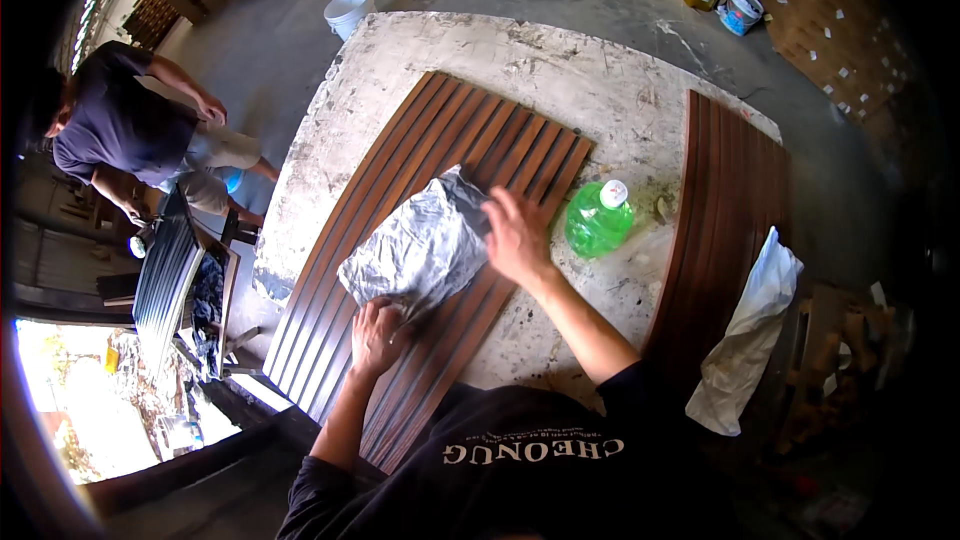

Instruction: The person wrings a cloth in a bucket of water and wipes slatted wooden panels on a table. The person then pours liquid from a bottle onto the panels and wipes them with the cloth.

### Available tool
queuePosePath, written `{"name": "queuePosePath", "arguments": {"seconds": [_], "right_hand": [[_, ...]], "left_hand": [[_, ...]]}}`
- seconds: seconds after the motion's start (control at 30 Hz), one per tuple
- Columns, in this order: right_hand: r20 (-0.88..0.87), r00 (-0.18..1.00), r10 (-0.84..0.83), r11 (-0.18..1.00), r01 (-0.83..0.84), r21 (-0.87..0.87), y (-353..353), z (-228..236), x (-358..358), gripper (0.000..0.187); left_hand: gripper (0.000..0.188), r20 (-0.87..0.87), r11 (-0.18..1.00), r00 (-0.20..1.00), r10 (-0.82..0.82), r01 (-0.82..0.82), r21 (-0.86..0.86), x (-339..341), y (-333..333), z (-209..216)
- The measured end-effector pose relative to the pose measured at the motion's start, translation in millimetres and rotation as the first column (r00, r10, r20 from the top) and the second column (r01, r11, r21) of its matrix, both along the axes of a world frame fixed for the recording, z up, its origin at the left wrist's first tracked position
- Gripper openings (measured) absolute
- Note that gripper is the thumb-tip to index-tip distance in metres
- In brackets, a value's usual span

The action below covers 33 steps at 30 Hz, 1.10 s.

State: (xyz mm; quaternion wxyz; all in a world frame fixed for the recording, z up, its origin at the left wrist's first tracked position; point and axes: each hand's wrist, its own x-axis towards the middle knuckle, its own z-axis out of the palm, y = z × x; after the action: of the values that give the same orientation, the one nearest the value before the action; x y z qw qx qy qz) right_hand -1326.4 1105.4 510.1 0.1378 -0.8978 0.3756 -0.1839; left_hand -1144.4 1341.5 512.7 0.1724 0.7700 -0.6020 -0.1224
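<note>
Lying between the left grip (378,335) and right grip (517,235): a sheet (420,245), on top of a brown slatted panel (455,325) on the table (450,45). Left grip at the sheet's near edge, fingers bent; cannot tell whether they pinch it. Right grip at its right edge, fingers spread, slightly blurred; contact unclear.

Sheet: silvery white, grey in the folds, crumpled all over, outline irregular; cloth or plastic, cannot tell. Green bottle (597,223), white-capped, upright on the table just right of the right grip.

Writing: large pale capitals across the dark shirt (500,500), upside down in this view; smaller lines beside them too fine to read.
</note>
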Motion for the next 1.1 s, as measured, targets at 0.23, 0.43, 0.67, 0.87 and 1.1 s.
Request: {"name": "queuePosePath", "arguments": {"seconds": [0.23,0.43,0.67,0.87,1.1], "right_hand": [[0.066,0.865,0.497,0.843,-0.499,0.200,87,-7,38,0.061],[0.155,0.928,0.340,0.940,-0.334,-0.065,24,-21,36,0.023],[0.385,0.825,0.413,0.543,-0.563,0.623,-13,100,3,0.029],[0.224,0.921,0.318,0.653,-0.384,0.652,-43,69,15,0.035],[0.136,0.976,0.170,0.756,-0.218,0.618,27,33,28,0.028]], "left_hand": [[0.009,-0.121,0.964,0.958,0.260,-0.251,0.090,13,-2,5],[0.025,0.031,0.996,0.996,0.081,-0.079,-0.047,6,-20,88],[0.019,-0.172,0.957,0.947,0.272,-0.247,0.155,64,-4,163],[0.019,-0.787,0.940,0.550,0.279,-0.325,0.106,128,-19,57],[0.029,-0.785,0.792,0.411,0.464,-0.590,0.159,101,-54,-24]]}}
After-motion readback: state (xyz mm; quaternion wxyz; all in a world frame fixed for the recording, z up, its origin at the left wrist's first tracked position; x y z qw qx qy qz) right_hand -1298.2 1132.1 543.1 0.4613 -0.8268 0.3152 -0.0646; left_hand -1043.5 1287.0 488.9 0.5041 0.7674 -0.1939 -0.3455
